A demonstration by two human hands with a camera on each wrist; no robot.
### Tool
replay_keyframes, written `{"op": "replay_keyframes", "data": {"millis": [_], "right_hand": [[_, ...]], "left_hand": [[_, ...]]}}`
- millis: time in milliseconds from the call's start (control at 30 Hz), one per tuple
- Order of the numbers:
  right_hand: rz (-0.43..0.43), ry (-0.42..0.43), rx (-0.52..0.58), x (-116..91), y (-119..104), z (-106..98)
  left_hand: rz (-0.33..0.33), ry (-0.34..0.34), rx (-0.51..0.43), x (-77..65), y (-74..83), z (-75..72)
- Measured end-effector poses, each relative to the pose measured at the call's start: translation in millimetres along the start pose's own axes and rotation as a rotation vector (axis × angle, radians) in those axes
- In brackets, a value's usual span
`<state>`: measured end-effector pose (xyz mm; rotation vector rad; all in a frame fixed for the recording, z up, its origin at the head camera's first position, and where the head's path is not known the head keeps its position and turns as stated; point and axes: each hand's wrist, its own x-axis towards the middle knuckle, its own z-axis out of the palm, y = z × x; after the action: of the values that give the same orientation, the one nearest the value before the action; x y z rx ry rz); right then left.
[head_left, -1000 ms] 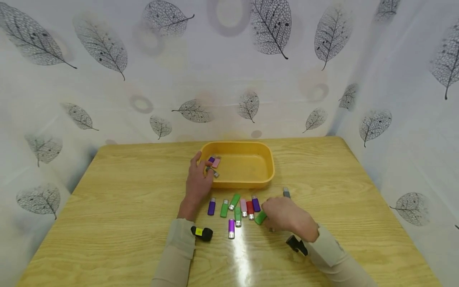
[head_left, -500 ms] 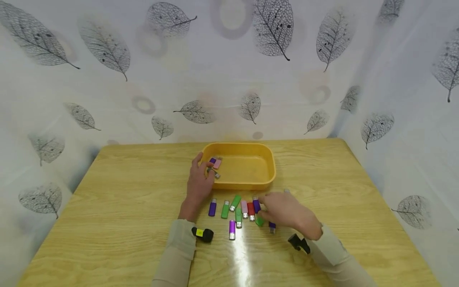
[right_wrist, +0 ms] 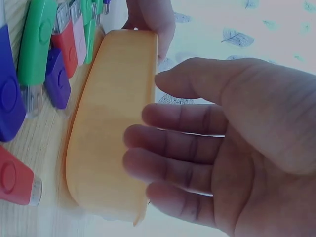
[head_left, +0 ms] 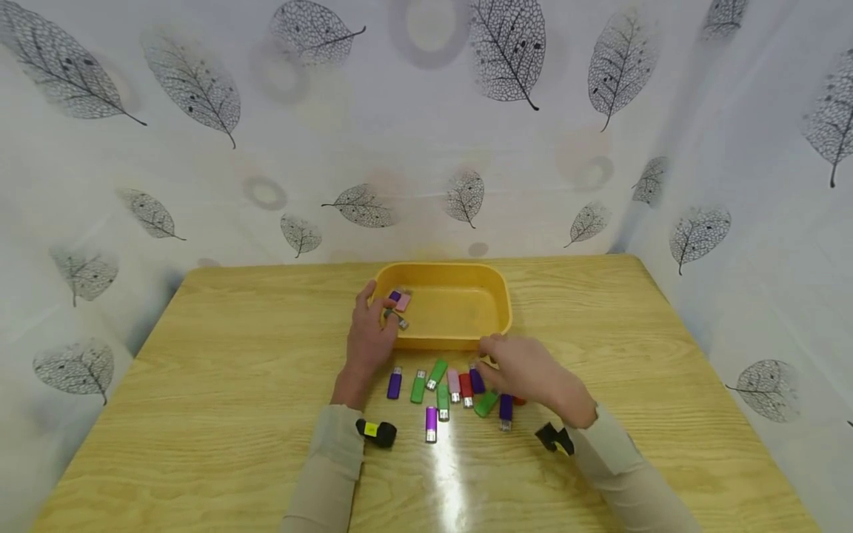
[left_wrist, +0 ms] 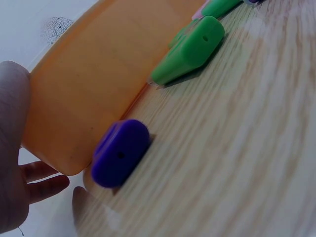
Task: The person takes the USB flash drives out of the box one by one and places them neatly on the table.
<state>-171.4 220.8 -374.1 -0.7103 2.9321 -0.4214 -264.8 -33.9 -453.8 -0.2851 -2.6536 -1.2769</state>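
Note:
My left hand (head_left: 369,337) grips the left end of a yellow plastic tray (head_left: 453,344), its fingers along the wall. A purple USB stick (head_left: 395,297), a pink USB stick (head_left: 403,302) and a grey USB stick (head_left: 397,319) lie inside, near that hand. My right hand (head_left: 529,370) hovers by the tray's front right corner. In the right wrist view its fingers (right_wrist: 170,165) are loosely extended, with nothing seen between them. Below it lie a dark purple USB stick (head_left: 477,379), a green one (head_left: 487,402) and another purple one (head_left: 506,411).
Several more USB sticks lie in front of the tray, among them a red one (head_left: 466,389), a pink one (head_left: 454,385) and a bright purple one (head_left: 431,424). My right hand partly covers a red stick (head_left: 520,401). A leaf-patterned curtain (head_left: 393,148) hangs behind the table (head_left: 253,385).
My right hand has lifted off the green USB stick, passed over the purple one beside it and moved forward to the tray. My left hand stays on the tray.

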Motion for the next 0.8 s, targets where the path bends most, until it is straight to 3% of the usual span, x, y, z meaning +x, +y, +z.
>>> {"op": "replay_keyframes", "data": {"millis": [233,567,800], "right_hand": [[0.037,0.020,0.032,11,8,0],[0.006,0.053,0.053,20,14,-2],[0.000,0.067,0.100,32,16,-7]], "left_hand": [[-0.006,-0.010,-0.004,1.6,0.5,0.1],[-0.043,-0.020,0.010,-0.1,2.4,0.6],[-0.025,-0.008,-0.001,-1.3,1.0,1.0]]}}
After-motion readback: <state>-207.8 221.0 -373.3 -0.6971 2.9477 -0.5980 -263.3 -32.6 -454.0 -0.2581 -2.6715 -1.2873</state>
